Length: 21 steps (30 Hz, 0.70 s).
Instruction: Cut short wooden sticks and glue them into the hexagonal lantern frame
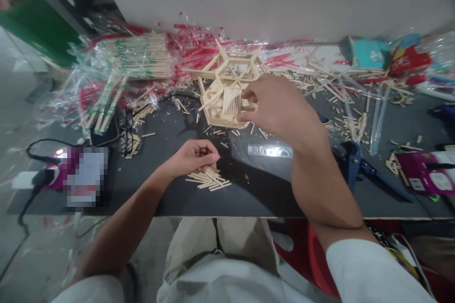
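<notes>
A frame model of pale wooden sticks [209, 87] stands toward the back of the dark table, with a panel of upright sticks [232, 101] in its front. At the right edge of this panel is my right hand [280, 106], thumb and bent fingers reaching in; whatever they pinch is hidden or too small to make out. Nearer to me, my left hand [194, 156] rests on the table with curled fingers, the thumb pressed to them. It touches a small heap of short cut sticks [209, 180]. What is inside its fingers is hidden.
A clear ruler [270, 150] lies right of centre, a blue-handled cutter [351, 165] farther right. Wrapped chopsticks [138, 57] and plastic wrappers fill the back left. A phone [87, 175] and purple power strip [66, 165] sit left, a purple box [423, 173] right. Stick scraps litter the table.
</notes>
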Each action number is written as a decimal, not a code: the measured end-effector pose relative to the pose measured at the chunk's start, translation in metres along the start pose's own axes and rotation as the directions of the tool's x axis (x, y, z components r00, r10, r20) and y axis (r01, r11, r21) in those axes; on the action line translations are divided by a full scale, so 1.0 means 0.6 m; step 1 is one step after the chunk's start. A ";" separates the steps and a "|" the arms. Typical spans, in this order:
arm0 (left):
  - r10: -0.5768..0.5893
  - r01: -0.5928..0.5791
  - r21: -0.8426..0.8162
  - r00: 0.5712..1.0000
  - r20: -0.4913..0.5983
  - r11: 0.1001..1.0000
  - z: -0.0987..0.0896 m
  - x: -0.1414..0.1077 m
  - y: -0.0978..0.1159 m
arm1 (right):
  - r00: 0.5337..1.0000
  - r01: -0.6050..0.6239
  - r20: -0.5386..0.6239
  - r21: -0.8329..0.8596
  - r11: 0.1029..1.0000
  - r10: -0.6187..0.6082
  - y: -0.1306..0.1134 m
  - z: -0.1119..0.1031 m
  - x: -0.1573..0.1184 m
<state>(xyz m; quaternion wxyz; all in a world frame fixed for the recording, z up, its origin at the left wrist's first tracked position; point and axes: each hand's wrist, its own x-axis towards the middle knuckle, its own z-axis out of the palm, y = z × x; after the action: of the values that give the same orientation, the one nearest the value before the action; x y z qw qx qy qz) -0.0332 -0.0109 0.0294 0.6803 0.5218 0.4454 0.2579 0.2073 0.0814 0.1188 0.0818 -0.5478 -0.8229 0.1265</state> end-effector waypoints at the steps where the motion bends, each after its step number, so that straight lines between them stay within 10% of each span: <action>1: 0.002 -0.002 0.002 1.000 0.000 1.000 0.000 0.000 0.000 | 1.000 0.010 -0.014 0.017 1.000 -0.010 0.003 0.002 0.001; 21: -0.001 0.001 0.066 1.000 -0.008 0.998 -0.011 0.007 -0.023 | 0.991 0.131 -0.009 0.036 0.991 -0.131 0.027 0.004 0.015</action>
<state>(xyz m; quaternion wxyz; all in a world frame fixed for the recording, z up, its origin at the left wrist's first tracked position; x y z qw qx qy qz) -0.0387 -0.0087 0.0145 0.6610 0.5429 0.4566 0.2446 0.2176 0.0957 0.1116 0.1024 -0.4916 -0.8543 0.1341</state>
